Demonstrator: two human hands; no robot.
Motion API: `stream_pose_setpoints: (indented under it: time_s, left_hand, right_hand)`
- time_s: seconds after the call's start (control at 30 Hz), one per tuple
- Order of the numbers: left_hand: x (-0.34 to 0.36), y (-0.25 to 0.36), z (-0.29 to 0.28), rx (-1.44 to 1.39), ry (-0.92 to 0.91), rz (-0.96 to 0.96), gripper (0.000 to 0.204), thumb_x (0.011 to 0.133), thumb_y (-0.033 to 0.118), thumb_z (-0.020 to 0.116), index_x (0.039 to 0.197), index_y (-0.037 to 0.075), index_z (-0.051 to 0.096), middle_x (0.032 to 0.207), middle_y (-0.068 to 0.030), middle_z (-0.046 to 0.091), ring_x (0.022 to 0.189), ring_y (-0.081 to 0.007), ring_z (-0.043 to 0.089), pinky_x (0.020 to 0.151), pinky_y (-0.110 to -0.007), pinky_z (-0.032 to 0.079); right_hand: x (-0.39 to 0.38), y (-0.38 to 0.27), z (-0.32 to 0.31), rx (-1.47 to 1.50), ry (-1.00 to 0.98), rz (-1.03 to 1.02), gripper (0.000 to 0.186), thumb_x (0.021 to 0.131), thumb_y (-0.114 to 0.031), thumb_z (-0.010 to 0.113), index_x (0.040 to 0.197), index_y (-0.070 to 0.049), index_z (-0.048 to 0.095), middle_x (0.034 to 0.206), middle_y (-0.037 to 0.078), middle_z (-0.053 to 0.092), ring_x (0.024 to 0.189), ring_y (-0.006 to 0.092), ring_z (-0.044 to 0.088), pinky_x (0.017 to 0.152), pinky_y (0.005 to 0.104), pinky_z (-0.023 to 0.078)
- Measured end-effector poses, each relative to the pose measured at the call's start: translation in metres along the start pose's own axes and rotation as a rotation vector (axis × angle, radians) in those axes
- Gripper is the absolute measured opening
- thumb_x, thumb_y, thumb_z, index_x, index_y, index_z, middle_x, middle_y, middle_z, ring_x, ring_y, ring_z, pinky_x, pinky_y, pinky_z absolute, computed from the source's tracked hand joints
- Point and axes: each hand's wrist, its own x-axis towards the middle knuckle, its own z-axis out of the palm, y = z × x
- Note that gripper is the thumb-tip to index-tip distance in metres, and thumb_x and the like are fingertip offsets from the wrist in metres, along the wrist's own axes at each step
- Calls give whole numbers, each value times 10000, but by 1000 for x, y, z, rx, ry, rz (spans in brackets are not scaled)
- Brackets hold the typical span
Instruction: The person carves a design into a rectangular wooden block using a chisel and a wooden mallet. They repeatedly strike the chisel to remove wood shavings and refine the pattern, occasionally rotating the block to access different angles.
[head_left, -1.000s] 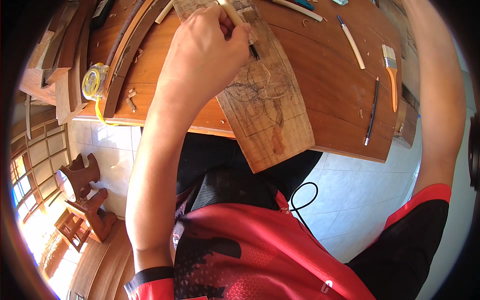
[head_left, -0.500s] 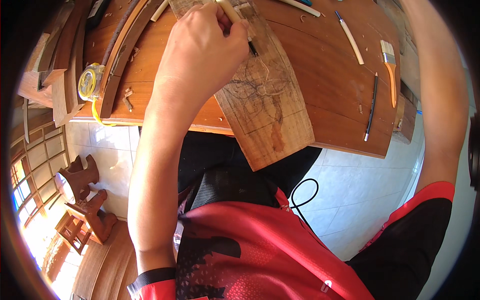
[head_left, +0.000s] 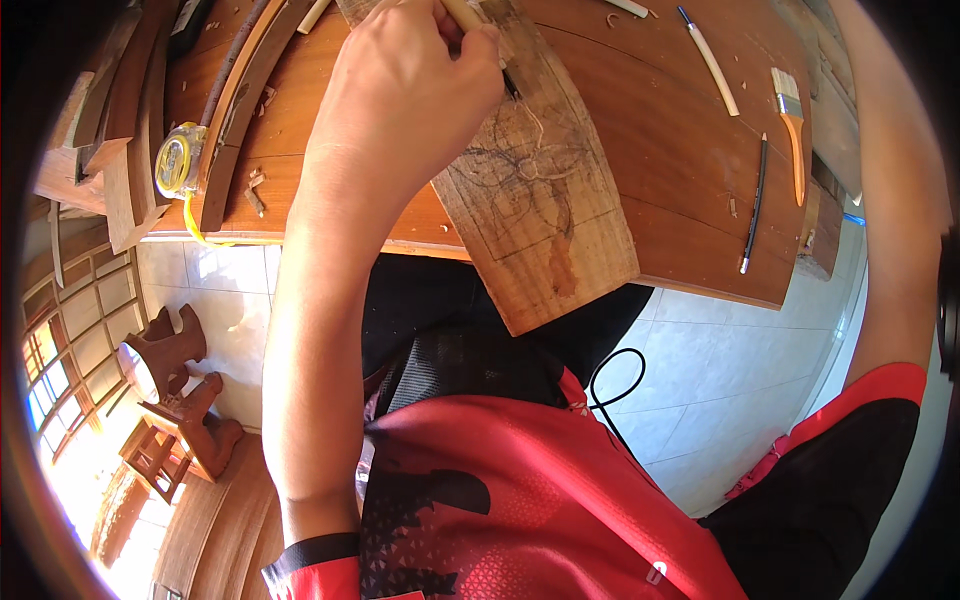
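Head view | left hand [head_left: 410, 85]: fingers curled round pale-handled tool [head_left: 464, 14], dark tip at wooden board [head_left: 545, 225] | board: slants across table [head_left: 690, 190], near end overhanging near edge | right hand: out of sight, grip cannot be told | right: brush [head_left: 790, 130], pencil [head_left: 755, 205]

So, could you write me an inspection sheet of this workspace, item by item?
Surface: brown wooden table, dotted with wood shavings.
Things in use: wooden board bearing a line drawing and jutting past the table's near edge; pale-handled tool, dark tip at the board.
Clutter: tape measure, pencil, brush.
Fingers: the left hand grips the tool; right hand out of view.
Cables: looped black cord, ends not visible.
Surroundings: tiled floor, wooden furniture.
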Motion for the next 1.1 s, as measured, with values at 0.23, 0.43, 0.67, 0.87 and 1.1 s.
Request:
stream_pose_setpoints:
  time_s: [0.23,0.43,0.67,0.87,1.1]
  left_hand:
    - [-2,5,0,54,-11,-49,344,962,298,650,960,-43,695,772,-112,703,743,-195,677,758,-356,529]
    - [-5,9,-2,126,2,-88,374,956,322,633,938,-48,680,789,-146,705,771,-265,693,784,-389,533]
    - [-6,15,3,188,10,-86,400,944,345,608,923,-49,677,791,-183,693,800,-325,692,802,-430,527]
    - [-5,9,8,216,48,-40,406,927,349,606,910,-50,679,818,-202,693,827,-353,692,822,-443,525]
    - [-6,14,7,198,35,-89,421,923,360,602,938,-52,689,903,-210,700,893,-368,691,863,-440,522]
  right_hand:
    - [-3,1,5,18,14,-2,341,1068,-242,569,1188,66,651,682,-8,554,493,66,454,455,239,391]
    - [-2,2,8,34,16,-17,342,1069,-242,568,1184,69,651,688,-5,556,495,67,458,459,239,398]
    - [-9,6,3,30,20,8,343,1069,-243,566,1178,71,651,694,-2,559,497,68,463,464,238,407]
    - [-11,7,0,32,18,16,345,1069,-243,565,1174,74,651,700,0,562,500,69,468,468,238,415]
    - [-17,5,-2,37,14,18,347,1069,-244,564,1168,76,651,706,3,565,502,70,472,472,238,424]
